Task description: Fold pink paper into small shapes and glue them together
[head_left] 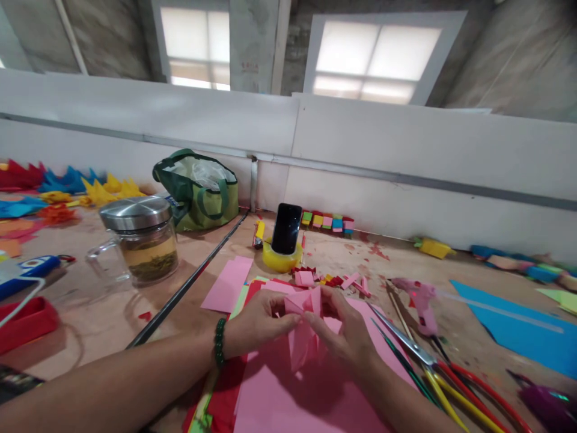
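A folded piece of pink paper (303,343) is held upright between my two hands, over a stack of pink sheets (288,400). My left hand (265,319), with a green bead bracelet at the wrist, pinches its left side. On the right side my right hand (342,328) grips the same paper, its thumb near the left thumb. Red, yellow and green sheets show under the stack's left edge. Small pink and red folded pieces (305,278) lie just beyond the hands.
Scissors (424,355) and a pink glue gun (421,300) lie to the right, near blue paper (523,331). A phone (286,230) leans on a yellow tape roll (282,257). A lidded glass mug (146,246) and green bag (202,195) stand left.
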`<state>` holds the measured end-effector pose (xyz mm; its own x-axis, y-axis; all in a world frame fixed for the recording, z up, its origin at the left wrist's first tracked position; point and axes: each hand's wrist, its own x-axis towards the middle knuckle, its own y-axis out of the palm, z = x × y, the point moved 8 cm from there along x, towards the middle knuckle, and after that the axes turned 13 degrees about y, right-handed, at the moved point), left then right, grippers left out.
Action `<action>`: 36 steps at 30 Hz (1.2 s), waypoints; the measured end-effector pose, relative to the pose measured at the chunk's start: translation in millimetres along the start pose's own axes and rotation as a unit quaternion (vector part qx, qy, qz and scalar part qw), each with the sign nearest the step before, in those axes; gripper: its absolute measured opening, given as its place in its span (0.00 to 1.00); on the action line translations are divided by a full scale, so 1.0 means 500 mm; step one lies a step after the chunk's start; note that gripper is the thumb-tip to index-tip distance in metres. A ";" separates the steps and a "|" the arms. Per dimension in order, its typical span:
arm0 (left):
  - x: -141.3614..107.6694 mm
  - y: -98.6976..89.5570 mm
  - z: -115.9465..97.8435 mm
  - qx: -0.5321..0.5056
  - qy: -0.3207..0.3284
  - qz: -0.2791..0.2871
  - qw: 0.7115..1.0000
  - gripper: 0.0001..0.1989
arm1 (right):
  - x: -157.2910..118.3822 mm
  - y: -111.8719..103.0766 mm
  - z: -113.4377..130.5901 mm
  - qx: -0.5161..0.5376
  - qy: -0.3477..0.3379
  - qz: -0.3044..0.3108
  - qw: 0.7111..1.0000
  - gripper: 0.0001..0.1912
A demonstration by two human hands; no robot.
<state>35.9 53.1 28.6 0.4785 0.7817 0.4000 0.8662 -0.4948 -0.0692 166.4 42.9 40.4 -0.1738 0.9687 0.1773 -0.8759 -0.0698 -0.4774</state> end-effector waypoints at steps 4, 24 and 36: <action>0.002 -0.013 0.005 0.003 -0.021 -0.016 1.000 0.12 | 0.002 -0.016 -0.002 0.040 0.017 -0.025 0.999 0.13; 0.009 -0.045 0.039 -0.092 -0.093 -0.076 0.989 0.12 | 0.030 -0.037 -0.032 0.235 0.110 -0.007 0.966 0.29; 0.000 -0.024 0.048 -0.114 -0.109 -0.033 0.987 0.20 | 0.015 -0.014 -0.031 0.213 0.177 -0.014 0.961 0.31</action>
<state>29.0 68.2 7.6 0.4640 0.8654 0.1891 0.8530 -0.4941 0.1682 178.0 54.3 31.5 -0.0491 0.9866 -0.1553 -0.9959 -0.0602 -0.0676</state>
